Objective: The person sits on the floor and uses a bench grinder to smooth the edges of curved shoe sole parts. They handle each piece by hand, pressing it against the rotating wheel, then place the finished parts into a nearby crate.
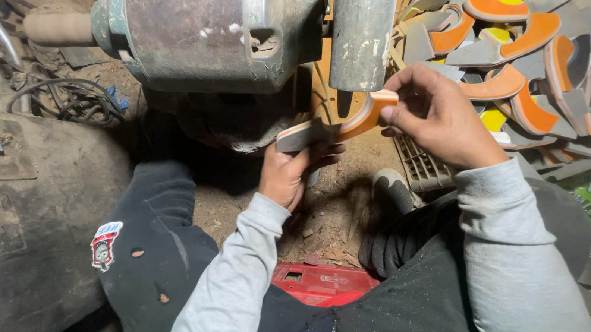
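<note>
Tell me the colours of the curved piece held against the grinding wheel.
Grey with an orange layer and a thin white edge, on the curved piece; head view.

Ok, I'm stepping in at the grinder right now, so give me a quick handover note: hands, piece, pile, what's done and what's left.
Left hand: fingers grip the grey end of the curved orange-and-grey piece from below.
Right hand: fingers pinch its orange end, right beside the grinding wheel.
Motor: left of the wheel.
Pile of similar pieces: upper right, in a crate.
Done or left: cannot tell which pieces are finished.
</note>
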`<state>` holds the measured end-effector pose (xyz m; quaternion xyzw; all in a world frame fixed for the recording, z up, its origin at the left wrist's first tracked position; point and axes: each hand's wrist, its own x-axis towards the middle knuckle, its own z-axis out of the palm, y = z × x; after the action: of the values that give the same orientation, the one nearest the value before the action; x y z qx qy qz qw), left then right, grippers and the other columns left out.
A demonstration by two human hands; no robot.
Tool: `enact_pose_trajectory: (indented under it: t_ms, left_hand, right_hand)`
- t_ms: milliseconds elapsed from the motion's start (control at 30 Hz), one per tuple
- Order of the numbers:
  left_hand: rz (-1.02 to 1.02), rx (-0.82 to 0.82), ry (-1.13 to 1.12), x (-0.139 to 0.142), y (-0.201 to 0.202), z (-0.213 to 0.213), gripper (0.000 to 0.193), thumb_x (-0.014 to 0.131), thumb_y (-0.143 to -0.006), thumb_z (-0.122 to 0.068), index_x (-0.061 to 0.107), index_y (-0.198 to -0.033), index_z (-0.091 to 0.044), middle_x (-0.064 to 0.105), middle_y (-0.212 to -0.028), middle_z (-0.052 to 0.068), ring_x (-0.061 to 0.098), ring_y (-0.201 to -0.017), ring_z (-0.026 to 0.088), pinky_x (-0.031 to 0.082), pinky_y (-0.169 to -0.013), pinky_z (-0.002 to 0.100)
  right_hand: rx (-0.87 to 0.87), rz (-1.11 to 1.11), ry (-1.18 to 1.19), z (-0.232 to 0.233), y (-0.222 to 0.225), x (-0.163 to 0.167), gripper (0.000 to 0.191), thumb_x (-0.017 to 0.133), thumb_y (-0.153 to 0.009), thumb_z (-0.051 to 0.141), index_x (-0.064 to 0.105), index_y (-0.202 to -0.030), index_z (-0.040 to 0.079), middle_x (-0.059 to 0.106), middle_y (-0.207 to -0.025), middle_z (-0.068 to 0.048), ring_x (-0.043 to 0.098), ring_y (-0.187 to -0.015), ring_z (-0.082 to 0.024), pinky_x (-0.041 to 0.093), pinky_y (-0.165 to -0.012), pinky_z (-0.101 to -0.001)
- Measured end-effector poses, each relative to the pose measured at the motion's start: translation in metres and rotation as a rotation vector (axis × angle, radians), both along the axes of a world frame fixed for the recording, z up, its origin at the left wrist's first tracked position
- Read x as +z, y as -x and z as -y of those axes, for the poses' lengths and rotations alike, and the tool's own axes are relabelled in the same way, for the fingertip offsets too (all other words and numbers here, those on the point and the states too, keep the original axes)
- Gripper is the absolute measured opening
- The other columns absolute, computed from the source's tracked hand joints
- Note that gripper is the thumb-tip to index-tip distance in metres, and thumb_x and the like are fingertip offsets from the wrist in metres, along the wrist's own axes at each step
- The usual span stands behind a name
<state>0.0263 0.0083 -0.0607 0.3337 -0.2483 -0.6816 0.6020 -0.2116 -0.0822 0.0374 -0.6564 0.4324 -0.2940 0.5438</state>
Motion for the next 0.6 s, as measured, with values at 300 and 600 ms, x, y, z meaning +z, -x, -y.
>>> enact_pose_trajectory:
  t_ms: [300,600]
  left_hand:
    - [-0.252,-0.04,-0.124,-0.018,0.019,0.024,0.035,0.066,-0.097,-0.002,0.057,-0.13,0.005,0.066,-0.12,0.017,0.071,-0.112,0.037,0.06,-0.096,0.046]
    - [-0.123,-0.024,-0.093,-0.026,0.003,0.018,0.032,0.064,-0.1,-0.009,0.061,-0.128,0.006,0.07,-0.117,0.021,0.07,-0.109,0.036,0.059,-0.097,0.048]
  right_hand:
    - [-0.091,-0.034,0.111,0.016,-0.003,-0.001,0.024,0.07,-0.098,0.007,0.058,-0.118,0.0,0.064,-0.099,-0.003,0.063,-0.076,-0.008,0.055,-0.065,-0.0236]
    - [-0.088,0.012,0.066,0.01,-0.012,-0.011,0.019,0.066,-0.097,0.005,0.055,-0.112,0.0,0.064,-0.092,-0.002,0.07,-0.077,-0.009,0.06,-0.067,-0.0251]
